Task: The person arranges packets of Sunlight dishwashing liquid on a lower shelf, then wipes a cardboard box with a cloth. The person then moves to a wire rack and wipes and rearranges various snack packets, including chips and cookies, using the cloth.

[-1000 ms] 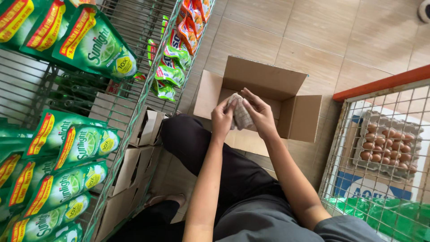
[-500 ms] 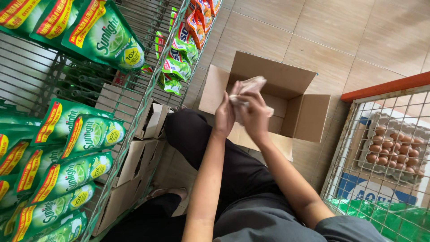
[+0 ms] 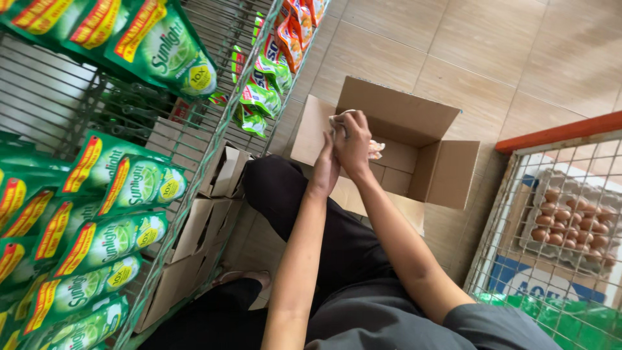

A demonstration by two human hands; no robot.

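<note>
Both my hands are together above an open cardboard box point(image 3: 424, 123) on the tiled floor. My right hand point(image 3: 355, 139) grips a crumpled pale plastic wrapper point(image 3: 375, 150) that pokes out to the right of its fingers. My left hand point(image 3: 326, 162) presses against the same wrapper from the left side. What lies at the bottom of the box is mostly hidden by my hands. My legs in dark trousers point(image 3: 304, 214) are folded under my arms.
A wire rack point(image 3: 214, 129) on the left hangs green soap pouches point(image 3: 123, 188) and strips of small sachets point(image 3: 262, 97). Flattened cardboard boxes point(image 3: 194, 233) stand beneath it. A wire cage with an orange rim point(image 3: 557, 133) on the right holds a tray of brown eggs point(image 3: 570, 223).
My hands have lifted the wrapper from inside the box and drawn closer together. The view has shifted slightly, so the box sits further right.
</note>
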